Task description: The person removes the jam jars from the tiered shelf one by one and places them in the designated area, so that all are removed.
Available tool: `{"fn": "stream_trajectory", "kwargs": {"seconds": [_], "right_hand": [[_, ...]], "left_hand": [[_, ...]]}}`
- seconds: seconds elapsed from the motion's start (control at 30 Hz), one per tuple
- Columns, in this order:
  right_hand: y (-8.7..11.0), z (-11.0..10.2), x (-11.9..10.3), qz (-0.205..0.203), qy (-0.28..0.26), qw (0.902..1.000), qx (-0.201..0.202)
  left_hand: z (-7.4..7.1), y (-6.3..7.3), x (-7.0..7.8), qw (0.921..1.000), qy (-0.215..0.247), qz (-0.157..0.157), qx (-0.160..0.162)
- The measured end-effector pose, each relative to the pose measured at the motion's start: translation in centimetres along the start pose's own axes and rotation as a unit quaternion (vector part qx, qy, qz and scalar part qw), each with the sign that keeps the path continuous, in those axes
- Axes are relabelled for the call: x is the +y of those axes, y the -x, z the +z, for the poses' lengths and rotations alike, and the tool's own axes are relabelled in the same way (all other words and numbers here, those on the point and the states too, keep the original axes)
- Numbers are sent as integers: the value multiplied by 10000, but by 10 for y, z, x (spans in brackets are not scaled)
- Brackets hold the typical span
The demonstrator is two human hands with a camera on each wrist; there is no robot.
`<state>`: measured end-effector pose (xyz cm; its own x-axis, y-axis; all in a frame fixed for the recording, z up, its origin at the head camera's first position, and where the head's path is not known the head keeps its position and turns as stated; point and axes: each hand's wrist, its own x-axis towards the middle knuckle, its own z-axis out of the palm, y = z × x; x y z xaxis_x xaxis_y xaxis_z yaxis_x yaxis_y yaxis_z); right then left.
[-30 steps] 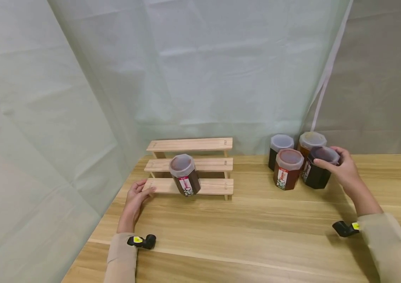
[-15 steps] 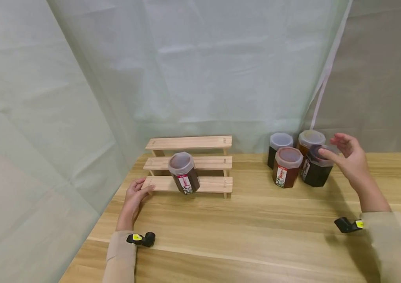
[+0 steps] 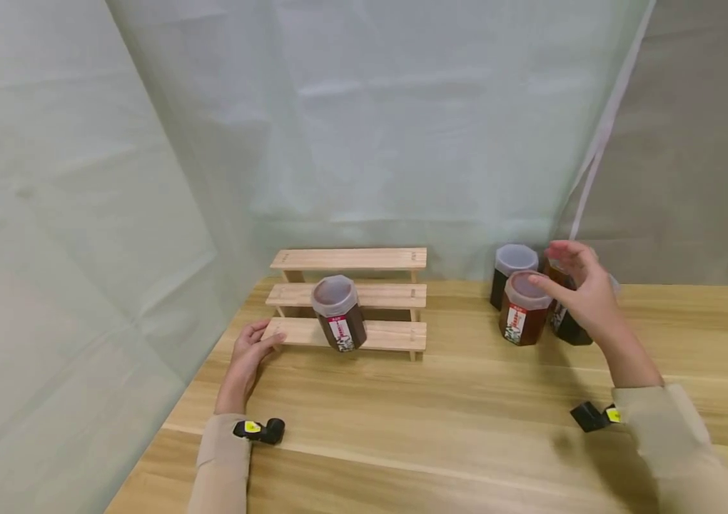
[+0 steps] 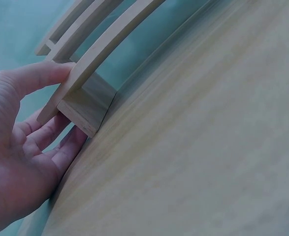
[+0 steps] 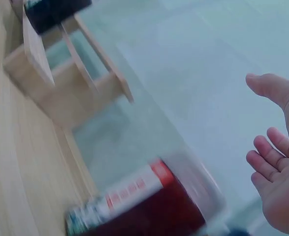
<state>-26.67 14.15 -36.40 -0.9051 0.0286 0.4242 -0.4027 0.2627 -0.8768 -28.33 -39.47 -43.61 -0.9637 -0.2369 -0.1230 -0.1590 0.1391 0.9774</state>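
Observation:
My left hand grips the left end of the lowest step of a three-step wooden display rack. In the left wrist view its thumb lies on top of the plank and the fingers curl beneath. An octagonal jar with a frosted lid and dark contents stands on that step. At the right my right hand hovers over the jars, thumb and fingers spread around nothing. Closest to its thumb is a reddish-brown jar with a red-and-white label, also in the right wrist view.
A dark jar stands behind the reddish one. Another dark jar and an amber jar are partly hidden by the right hand. Pale fabric hangs behind the wooden table.
My right hand has let go of the dark jar at the far right, lifted off and moved left over the reddish one. The left hand stays on the rack.

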Motion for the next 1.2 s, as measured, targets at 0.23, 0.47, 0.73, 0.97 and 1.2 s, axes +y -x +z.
{"fn": "stream_trajectory", "kwargs": {"seconds": [0.23,0.47,0.73,0.97,1.2], "right_hand": [[-5,48,-14,37,-383,9974,-601],[-15,90,-20,-34,-533,9917,-1169],[-18,137,-24,-115,-821,9816,-1721],[-16,173,-38,-222,-1009,9718,-2120],[-15,210,-46,90,-1258,9645,-2320]], "left_hand": [[1,-1,-2,10000,-7,-12,40],[2,0,0,10000,-11,22,35],[1,1,1,10000,18,39,33],[2,0,1,9999,126,10,74],[1,-2,-1,9999,137,21,39]]}}
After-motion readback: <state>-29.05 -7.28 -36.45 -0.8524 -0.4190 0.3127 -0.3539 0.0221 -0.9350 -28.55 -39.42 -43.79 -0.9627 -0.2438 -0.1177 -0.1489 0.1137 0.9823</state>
